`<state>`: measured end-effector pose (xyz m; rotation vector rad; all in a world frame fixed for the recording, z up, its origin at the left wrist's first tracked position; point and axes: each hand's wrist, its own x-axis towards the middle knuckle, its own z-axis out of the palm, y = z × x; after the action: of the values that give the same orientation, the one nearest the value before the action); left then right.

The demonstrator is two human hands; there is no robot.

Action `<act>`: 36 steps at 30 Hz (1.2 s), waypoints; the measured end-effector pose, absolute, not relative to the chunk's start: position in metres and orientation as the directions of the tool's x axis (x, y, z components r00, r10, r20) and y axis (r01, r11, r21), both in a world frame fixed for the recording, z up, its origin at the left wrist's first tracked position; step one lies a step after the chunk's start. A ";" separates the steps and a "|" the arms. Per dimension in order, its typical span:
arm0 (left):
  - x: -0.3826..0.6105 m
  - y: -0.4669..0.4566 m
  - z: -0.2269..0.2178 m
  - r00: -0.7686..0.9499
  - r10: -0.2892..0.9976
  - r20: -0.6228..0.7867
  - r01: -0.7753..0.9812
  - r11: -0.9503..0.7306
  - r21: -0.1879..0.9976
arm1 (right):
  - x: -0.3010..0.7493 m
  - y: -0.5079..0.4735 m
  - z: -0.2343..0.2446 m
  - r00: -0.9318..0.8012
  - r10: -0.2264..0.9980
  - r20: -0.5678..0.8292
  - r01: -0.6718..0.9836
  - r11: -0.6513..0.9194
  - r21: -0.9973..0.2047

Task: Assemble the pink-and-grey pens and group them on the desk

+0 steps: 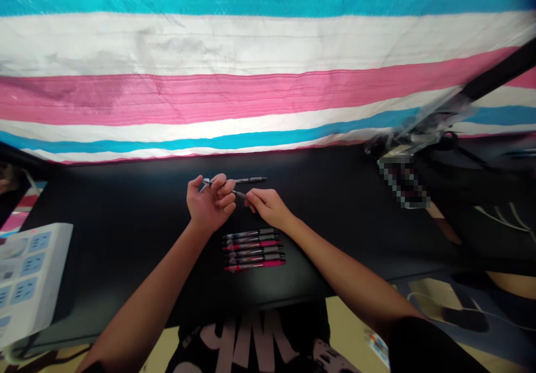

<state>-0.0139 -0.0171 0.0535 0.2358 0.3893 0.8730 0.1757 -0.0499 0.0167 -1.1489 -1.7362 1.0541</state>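
Note:
In the middle of the head view, my left hand [209, 205] is turned palm up, its fingers curled round a slim dark pen [239, 194]. My right hand [268, 204] pinches the right end of that same pen. Just behind the hands is another pen [251, 180], grey and black; its left part is hidden by my left fingers, so I cannot tell whether it is held or lies on the table. Nearer my body, several click pens [253, 253] with black, grey and red grips lie side by side in a row on the black table [146, 261].
A white power strip [46, 272] with blue sockets stands at the left edge. On the right are a clear plastic bag [427, 127] and a pixelated object [404, 183]. A striped tarp [268, 94] hangs along the back of the table.

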 end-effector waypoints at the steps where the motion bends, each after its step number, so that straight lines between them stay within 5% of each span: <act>1: -0.014 -0.017 0.054 0.583 0.778 -0.234 -0.693 0.627 0.356 | 0.176 -0.050 0.017 -0.287 0.947 0.143 0.278 0.226 -0.934; 14: -0.014 -0.016 0.055 0.546 0.801 -0.247 -0.717 0.599 0.356 | 0.171 -0.048 0.012 -0.117 0.955 0.271 0.327 0.295 -0.898; 36: -0.013 -0.016 0.054 0.566 0.792 -0.228 -0.685 0.606 0.404 | 0.177 -0.049 0.018 -0.241 0.963 0.124 0.287 0.193 -0.938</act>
<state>-0.0134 -0.0162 0.0535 0.2840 0.4098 0.8817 0.1766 -0.0495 0.0177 -1.1947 -1.6790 1.0786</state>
